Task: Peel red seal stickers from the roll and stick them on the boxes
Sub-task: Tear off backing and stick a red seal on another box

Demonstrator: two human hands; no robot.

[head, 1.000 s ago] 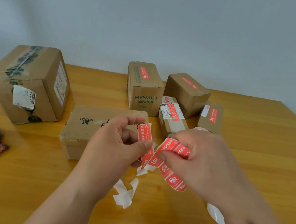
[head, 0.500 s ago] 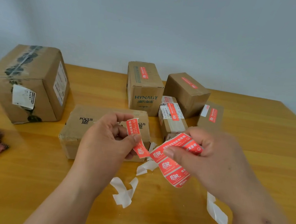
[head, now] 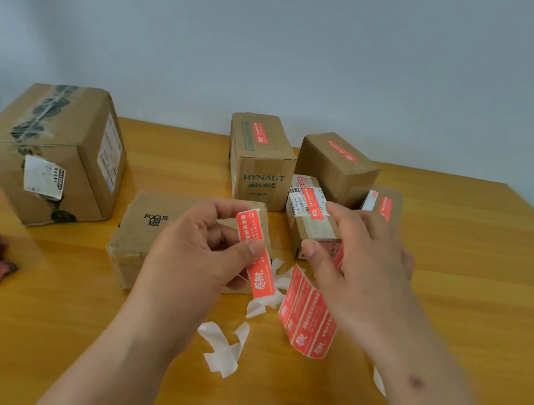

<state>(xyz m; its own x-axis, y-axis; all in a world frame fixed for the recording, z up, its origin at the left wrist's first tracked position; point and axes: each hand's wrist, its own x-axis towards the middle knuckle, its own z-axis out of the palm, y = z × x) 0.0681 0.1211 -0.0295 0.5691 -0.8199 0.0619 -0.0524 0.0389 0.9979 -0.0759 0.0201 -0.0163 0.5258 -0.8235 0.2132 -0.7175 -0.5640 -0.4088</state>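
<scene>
Wooden table (head: pixel 48 327), grey wall behind; white backing scraps (head: pixel 222 349) strewn near me. Item: one red sticker (head: pixel 255 254), pinched between thumb and fingers of my left hand (head: pixel 194 254), now fully parted from the strip (head: pixel 307 318), which it touched a second ago. Strip hangs from my right hand (head: pixel 357 271), fingers curled on it. Four far boxes carry seals; FOCUS box (head: pixel 145 222) and big box (head: pixel 50 153) show none. Judged next: FOCUS box, directly beneath the sticker.

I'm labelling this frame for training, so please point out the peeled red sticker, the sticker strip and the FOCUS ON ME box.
peeled red sticker (head: pixel 263 279): head view, lower printed half.
sticker strip (head: pixel 309 322): head view, middle of hanging part.
FOCUS ON ME box (head: pixel 146 209): head view, bare top face.
</scene>
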